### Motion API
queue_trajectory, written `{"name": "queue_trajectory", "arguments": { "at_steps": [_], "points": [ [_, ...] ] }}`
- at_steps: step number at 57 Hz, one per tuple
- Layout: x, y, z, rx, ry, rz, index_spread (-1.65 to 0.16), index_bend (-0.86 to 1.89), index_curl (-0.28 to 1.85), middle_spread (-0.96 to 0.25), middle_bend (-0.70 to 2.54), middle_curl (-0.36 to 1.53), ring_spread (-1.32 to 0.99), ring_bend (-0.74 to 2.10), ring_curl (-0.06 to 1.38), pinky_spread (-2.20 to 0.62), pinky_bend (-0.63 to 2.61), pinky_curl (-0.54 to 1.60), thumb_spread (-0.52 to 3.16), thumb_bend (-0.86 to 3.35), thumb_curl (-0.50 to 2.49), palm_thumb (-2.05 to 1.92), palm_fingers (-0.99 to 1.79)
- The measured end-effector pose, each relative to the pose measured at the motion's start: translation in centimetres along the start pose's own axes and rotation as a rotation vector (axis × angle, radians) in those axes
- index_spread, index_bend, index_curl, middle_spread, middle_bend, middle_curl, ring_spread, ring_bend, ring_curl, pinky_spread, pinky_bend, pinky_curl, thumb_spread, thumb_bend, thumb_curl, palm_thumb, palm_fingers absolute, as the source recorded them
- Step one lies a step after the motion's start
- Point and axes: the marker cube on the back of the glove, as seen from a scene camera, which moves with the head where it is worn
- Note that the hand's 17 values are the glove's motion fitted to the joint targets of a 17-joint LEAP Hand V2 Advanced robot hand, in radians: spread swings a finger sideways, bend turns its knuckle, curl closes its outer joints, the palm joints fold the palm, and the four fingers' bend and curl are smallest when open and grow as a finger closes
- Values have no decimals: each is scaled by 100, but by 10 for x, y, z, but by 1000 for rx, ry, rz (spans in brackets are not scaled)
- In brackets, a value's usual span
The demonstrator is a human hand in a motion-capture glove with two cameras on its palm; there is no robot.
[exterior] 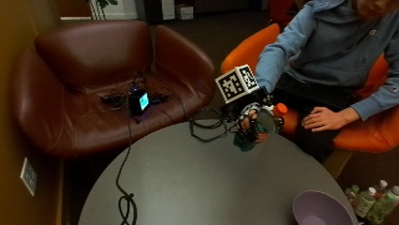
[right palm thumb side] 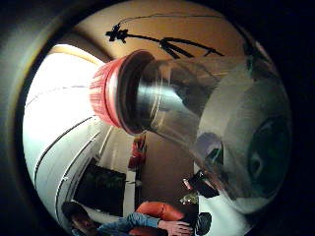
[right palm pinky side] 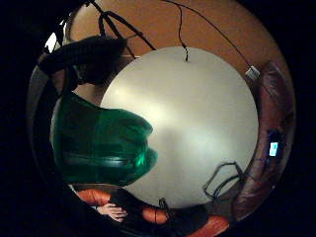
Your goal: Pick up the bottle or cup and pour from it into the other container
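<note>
In the outside view my gloved right hand (exterior: 249, 115) grips a clear plastic bottle (exterior: 248, 138) with a green lower part and an orange-red cap (exterior: 280, 109). It holds the bottle tilted over the round grey table (exterior: 199, 183), near the edge by the person. The thumb side palm view is filled by the clear bottle body (right palm thumb side: 206, 118) and its red cap (right palm thumb side: 104, 91), which is screwed on. The bottle's green part (right palm pinky side: 98, 143) sits close to the palm, above the table top (right palm pinky side: 197, 123). A lilac bowl (exterior: 321, 208) stands apart at the table's near right edge.
A brown leather armchair (exterior: 106, 79) beside the table holds a small device with a lit screen (exterior: 138, 101) and cables. A black cable (exterior: 128, 201) runs across the table's left part. The person's bare left hand (exterior: 324, 118) rests on their lap. Several bottles (exterior: 374, 199) stand on the floor.
</note>
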Motion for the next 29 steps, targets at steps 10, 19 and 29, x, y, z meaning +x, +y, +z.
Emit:
{"name": "queue_trajectory", "arguments": {
  "at_steps": [10, 19, 29],
  "points": [
    [-14, 0, 11, -72, 103, -23, -19, 10, 24, -9, 23, 50, -18, 39, 42, -14, 32, 37, 32, -3, 77, 97, 105],
    [-28, -2, 22, -140, 190, -26, -19, 10, 24, -9, 23, 50, -18, 39, 42, -14, 32, 37, 32, -3, 77, 97, 105],
    [-42, -3, 35, -199, 256, -31, -20, 10, 24, -9, 23, 50, -18, 39, 43, -14, 33, 38, 32, -3, 77, 97, 106]
  ]
}}
